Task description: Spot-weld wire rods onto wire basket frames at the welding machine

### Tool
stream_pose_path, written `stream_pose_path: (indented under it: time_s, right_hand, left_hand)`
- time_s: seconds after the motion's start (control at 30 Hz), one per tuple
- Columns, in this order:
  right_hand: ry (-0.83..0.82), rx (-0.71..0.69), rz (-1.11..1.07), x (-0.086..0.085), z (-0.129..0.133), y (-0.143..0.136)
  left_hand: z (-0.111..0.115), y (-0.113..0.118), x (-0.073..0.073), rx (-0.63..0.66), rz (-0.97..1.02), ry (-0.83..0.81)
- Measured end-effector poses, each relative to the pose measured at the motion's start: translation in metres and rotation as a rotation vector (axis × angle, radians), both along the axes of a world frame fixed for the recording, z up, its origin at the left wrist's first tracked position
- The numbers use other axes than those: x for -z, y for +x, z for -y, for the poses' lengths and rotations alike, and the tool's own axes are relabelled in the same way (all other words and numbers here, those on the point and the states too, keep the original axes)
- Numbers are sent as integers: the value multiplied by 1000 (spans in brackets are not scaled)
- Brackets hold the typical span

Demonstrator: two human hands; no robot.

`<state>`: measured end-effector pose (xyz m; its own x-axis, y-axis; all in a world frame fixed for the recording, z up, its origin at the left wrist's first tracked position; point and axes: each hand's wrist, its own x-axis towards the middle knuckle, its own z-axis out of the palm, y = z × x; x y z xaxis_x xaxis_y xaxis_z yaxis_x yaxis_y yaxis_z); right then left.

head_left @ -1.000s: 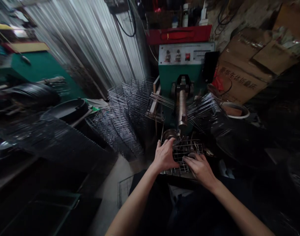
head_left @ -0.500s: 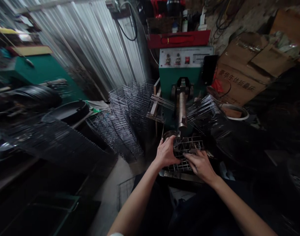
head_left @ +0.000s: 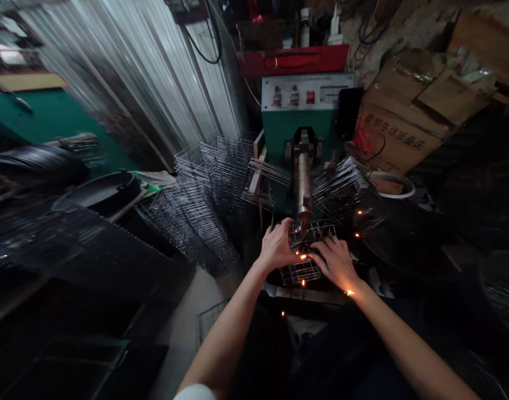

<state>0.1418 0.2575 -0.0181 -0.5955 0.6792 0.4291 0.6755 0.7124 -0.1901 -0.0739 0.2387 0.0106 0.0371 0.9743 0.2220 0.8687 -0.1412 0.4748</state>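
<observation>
A small wire basket (head_left: 301, 272) lies under the metal electrode arm (head_left: 304, 191) of a green spot welder (head_left: 275, 133). The arm's tip reaches down to the wires between my hands. My left hand (head_left: 275, 245) grips the basket's left side, thumb stretched toward the tip. From the right, my right hand (head_left: 334, 260) holds the basket with bent fingers over its wires; the fingertips are partly hidden. Orange sparks (head_left: 303, 256) glow just below the tip, and one bright spark shows at my right wrist.
Stacked wire panels (head_left: 204, 194) stand left of the welder, and loose metal wires (head_left: 338, 180) jut out on its right. A cardboard box (head_left: 398, 128) leans behind at the right, above a round bowl (head_left: 392, 186). A red case (head_left: 296, 60) sits behind the welder.
Sparks have appeared around the electrode tip and scattered toward my right wrist and the dark area at right. The view has shifted slightly; my right hand's fingers have moved on the basket.
</observation>
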Motion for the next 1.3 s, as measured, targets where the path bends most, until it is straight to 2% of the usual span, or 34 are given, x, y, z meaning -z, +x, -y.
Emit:
stream_pose_path:
  time_s: [0.1,0.2,0.37,0.57,0.73,0.8,0.87,0.97,1.03,1.17,1.3]
  right_hand:
    - [54,75,30,-1,-13,-6]
    - [74,85,11,1,-23,-8]
    - [73,61,16,-1,-34,-3]
    - [31,41,4,-8,-52,-9]
    - [-38,-12,-68,-10,-61,-7]
    - [-113,-59,-107,-16,-77,0]
    - [-195,-38,-141,-25,-104,8]
    - [-318,35,-113,-38,-152,14]
    - [-422,-10,-49,-41,-180,13]
    - [-591,-132,42,-36,-214,1]
    - [-628,-111,13,-27,-233,-11]
  left_hand:
    - [-14,-5,-4,-17,-24,-40]
    - [-22,-9,-4,-12,-20,-53]
    - [-33,-16,-3,26,-65,-53]
    - [-53,-23,-10,15,-116,-86]
    - [-55,-26,-9,44,-106,-54]
    - [-59,-33,-13,84,-125,-70]
    - [-69,-44,-21,102,-164,-110]
    - [-93,-62,-35,72,-273,-203]
    - [-110,-71,-39,80,-320,-274]
    - [-136,-75,-31,159,-286,-341]
    - [-149,-71,-24,76,-255,-267]
